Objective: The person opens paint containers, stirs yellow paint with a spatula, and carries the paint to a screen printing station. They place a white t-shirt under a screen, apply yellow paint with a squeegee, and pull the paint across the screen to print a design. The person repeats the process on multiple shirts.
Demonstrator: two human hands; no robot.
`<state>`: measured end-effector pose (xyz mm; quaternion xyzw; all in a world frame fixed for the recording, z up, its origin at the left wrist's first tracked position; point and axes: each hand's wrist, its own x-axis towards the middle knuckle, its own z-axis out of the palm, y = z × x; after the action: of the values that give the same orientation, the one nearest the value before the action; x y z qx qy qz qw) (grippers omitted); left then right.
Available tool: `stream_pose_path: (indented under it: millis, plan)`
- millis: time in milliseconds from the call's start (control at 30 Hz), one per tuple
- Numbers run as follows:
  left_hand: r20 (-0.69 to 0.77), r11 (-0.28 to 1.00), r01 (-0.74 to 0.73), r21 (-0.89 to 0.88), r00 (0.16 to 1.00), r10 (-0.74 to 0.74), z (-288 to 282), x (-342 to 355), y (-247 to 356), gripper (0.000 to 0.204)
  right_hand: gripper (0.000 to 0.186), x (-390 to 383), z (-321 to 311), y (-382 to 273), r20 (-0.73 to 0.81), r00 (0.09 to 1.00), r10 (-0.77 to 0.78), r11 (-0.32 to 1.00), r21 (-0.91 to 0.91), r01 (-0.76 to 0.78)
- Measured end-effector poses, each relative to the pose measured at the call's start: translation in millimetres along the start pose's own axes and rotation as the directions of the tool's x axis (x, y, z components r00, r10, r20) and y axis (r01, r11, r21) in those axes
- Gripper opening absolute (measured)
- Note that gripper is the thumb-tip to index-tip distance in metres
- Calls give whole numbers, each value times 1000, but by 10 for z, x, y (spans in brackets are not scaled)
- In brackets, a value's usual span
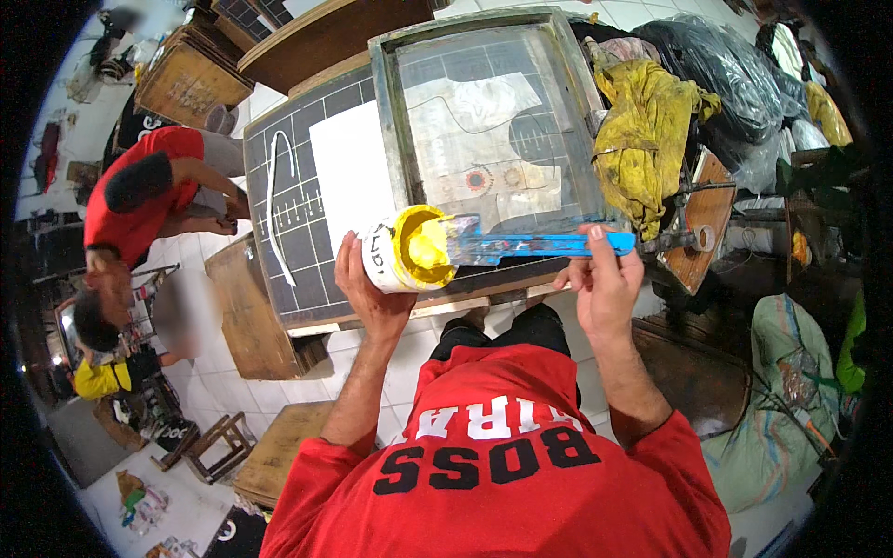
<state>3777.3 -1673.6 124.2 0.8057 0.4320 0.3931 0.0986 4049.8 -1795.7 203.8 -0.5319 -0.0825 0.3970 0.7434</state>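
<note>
My left hand (pixel 372 296) is wrapped round a white plastic tub (pixel 379 259), tilted with its mouth to the right. Thick yellow ink (pixel 428 249) coats the inside and rim. In my right hand (pixel 606 284) is the handle of a blue spatula (pixel 549 245), its stained blade at the tub's mouth and touching the yellow ink. Both are over the near edge of a dark, grid-lined table (pixel 312 270). Behind them lies a wooden-framed printing screen (pixel 383 121) with a shirt-piece outline and a small round motif showing through its mesh.
A white sheet (pixel 349 158) and a curved white strip (pixel 273 209) lie left of the screen. Yellow-stained cloth (pixel 642 139) hangs at the table's right, near black plastic bags (pixel 721 79). A person in red (pixel 149 191) bends at the left. A pale green sack (pixel 786 400) stands lower right.
</note>
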Motion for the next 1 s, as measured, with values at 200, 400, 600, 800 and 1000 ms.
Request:
stream_pose_path:
  millis: [200, 400, 600, 800, 1000]
  plan:
    - [39, 999, 17, -36, 999, -16, 52, 132, -157, 110, 24, 22, -59, -29, -103, 985, -136, 988, 57, 142]
    - [28, 991, 121, -58, 992, -120, -100, 141, -333, 111, 25, 130, -19, 414, -169, 934, -314, 945, -148, 290]
    - [12, 972, 224, -74, 974, -224, -360, 116, -503, 109, 13, 183, 174, 1250, 181, 825, -536, 657, -525, 542]
    - [12, 967, 229, -115, 973, -229, -479, 139, -537, 110, 23, 120, 209, 1646, 436, 696, -570, 371, -620, 692]
    - [27, 966, 220, -138, 975, -219, -465, 121, -531, 110, 20, 68, 211, 1668, 453, 662, -597, 321, -622, 714]
